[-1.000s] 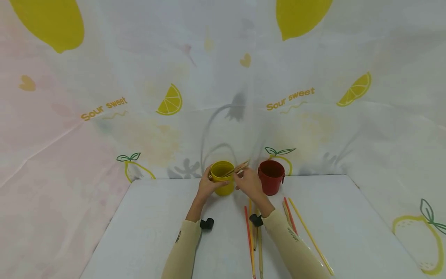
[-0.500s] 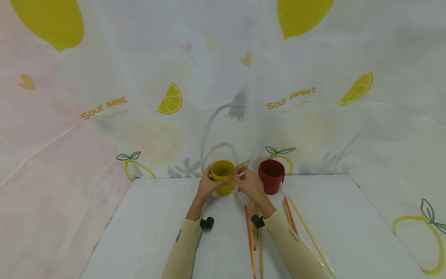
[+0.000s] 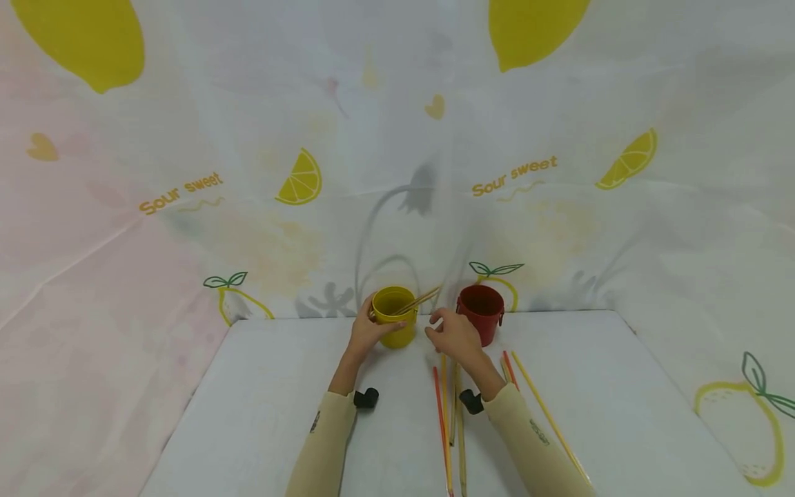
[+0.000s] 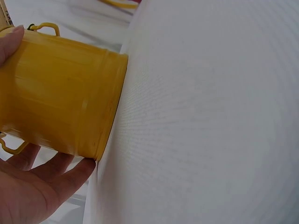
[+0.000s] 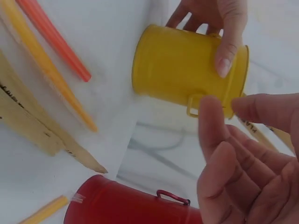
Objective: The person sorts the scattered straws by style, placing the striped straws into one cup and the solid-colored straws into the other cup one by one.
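Note:
My left hand point(image 3: 366, 331) grips a small yellow bucket point(image 3: 397, 335) that stands upright near the back edge of the table; the thumb lies across its near side, the fingers behind it. In the left wrist view the bucket point(image 4: 56, 93) has small looped handles, and fingertips touch near its base. Slim tan sticks point(image 3: 425, 299) lean out of its mouth to the right, printed with dark letters in the right wrist view. My right hand point(image 3: 458, 337) is just right of the bucket, fingers loosely bent and holding nothing, thumb and forefinger apart point(image 5: 252, 172).
A red bucket point(image 3: 481, 314) stands close behind my right hand. In front lie red sticks point(image 3: 439, 400), yellow sticks point(image 3: 549, 417) and tan printed sticks point(image 3: 462, 442), some under or beside my right forearm. A patterned cloth point(image 3: 348, 241) rises behind the white table point(image 3: 267, 414).
My right hand has let go of the tan sticks and drawn back to the right, toward the red bucket. The sticks now rest in the yellow bucket. My left hand keeps its hold.

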A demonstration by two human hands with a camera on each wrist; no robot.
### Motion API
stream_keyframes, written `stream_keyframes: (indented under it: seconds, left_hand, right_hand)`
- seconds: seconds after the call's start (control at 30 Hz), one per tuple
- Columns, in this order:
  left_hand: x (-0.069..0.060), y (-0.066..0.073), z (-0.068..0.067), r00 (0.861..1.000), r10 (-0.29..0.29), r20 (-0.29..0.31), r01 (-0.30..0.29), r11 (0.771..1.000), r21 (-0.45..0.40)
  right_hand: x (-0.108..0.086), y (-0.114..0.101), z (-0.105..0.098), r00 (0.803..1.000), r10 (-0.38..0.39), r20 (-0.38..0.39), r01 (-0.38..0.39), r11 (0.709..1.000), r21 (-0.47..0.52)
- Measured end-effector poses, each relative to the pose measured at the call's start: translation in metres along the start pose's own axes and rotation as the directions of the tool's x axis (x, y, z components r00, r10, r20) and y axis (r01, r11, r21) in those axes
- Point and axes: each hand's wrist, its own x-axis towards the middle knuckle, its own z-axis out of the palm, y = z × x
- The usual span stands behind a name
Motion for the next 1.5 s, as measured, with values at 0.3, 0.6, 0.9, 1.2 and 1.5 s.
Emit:
stream_keyframes:
  seconds: [0.3,0.6,0.9,1.2,1.5]
  left_hand:
    - [-0.013,0.03,-0.004,0.996,-0.004,0.087,0.005,1.0,-0.01]
    - [-0.015,0.038,-0.006,0.996,0.006,0.085,-0.008,1.0,0.019]
    - [-0.015,0.038,-0.006,0.997,-0.011,0.08,0.01,1.0,0.01]
    - [-0.004,0.013,-0.004,0.998,-0.029,0.061,0.028,0.999,0.019]
    - [-0.002,0.003,-0.002,1.0,-0.011,0.02,0.011,1.0,0.012]
  right_hand:
    - [-0.016,0.004,-0.003,0.996,0.023,0.09,-0.011,0.992,-0.123]
    - [-0.032,0.007,-0.013,0.992,0.035,0.118,-0.015,0.986,-0.166]
    - [-0.046,0.013,-0.019,0.973,0.096,0.208,-0.069,0.989,-0.133]
    - [-0.058,0.023,-0.023,0.961,0.118,0.25,-0.093,0.99,-0.108]
    - [-0.063,0.032,-0.021,0.94,0.191,0.284,-0.162,0.979,-0.12]
